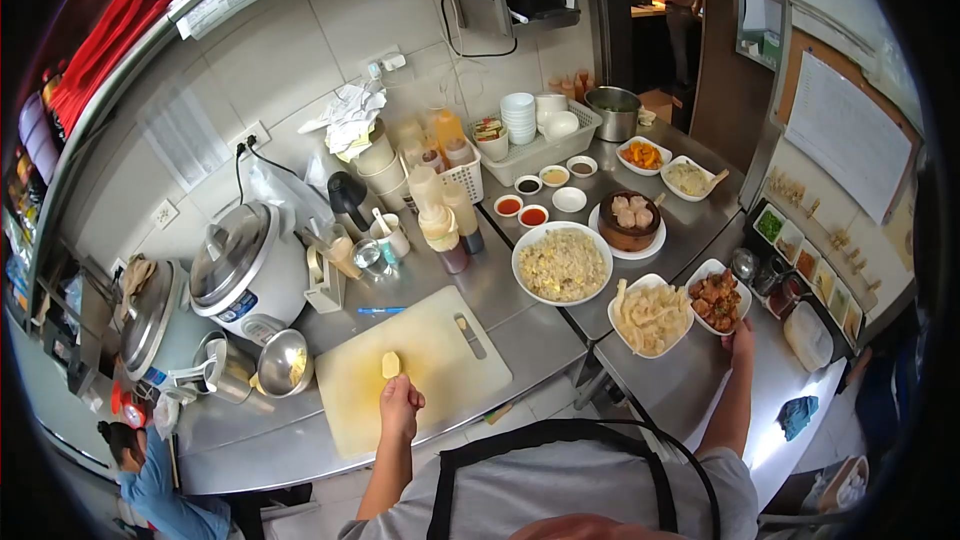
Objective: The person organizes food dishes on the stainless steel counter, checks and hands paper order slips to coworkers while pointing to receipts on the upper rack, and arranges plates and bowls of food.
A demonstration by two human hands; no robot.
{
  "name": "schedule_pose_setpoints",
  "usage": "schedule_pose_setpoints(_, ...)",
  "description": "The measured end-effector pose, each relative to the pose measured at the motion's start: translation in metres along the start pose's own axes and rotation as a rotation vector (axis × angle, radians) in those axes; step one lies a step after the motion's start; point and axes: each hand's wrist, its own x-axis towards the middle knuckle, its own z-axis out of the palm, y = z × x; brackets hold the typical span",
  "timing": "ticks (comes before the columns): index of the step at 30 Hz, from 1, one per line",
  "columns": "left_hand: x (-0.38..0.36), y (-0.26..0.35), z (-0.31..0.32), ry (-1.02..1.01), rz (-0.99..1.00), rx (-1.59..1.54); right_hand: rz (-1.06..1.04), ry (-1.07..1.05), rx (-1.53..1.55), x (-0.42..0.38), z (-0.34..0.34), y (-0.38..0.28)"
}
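Observation:
My left hand [401, 408] is closed on a small pale yellow piece [391, 365], held over the white cutting board [345, 350], whose middle is stained yellow. My right hand [740, 340] is at the near edge of a white bowl of glazed brown meat pieces [717, 301]; its fingers are partly hidden, so its grip is unclear. Just left of that bowl sits a dish of pale fried strips [652, 317]. Farther left is a large bowl of fried rice [562, 265]. Behind these, a bamboo steamer with dumplings [630, 220] rests on a white plate.
Rice cookers [240, 265] and a metal bowl [285, 363] stand at left. Sauce bottles [436, 215] are behind the board. Small sauce dishes [533, 216] sit near the basket [545, 152]. A garnish tray [806, 265] is at right. Another person [150, 475] is at lower left.

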Motion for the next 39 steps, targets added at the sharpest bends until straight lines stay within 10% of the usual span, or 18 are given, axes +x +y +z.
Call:
schedule_pose_setpoints(26,0.066,-0.064,0.188,-0.342,0.006,0.135,0.153,-0.19,-0.009,-0.014,-0.007,-0.036)
schedule_pose_setpoints(29,0.076,-0.059,0.185,-0.331,0.015,0.147,0.153,-0.042,-0.503,-0.005,-0.026,-0.055)
schedule_pose_setpoints(32,0.083,-0.059,0.177,-0.306,-0.021,0.149,-0.266,0.069,-0.599,0.003,-0.026,-0.091)
schedule_pose_setpoints(39,0.081,-0.074,0.168,-0.316,-0.069,0.187,-0.188,-0.413,-0.285,0.045,0.084,-0.15)
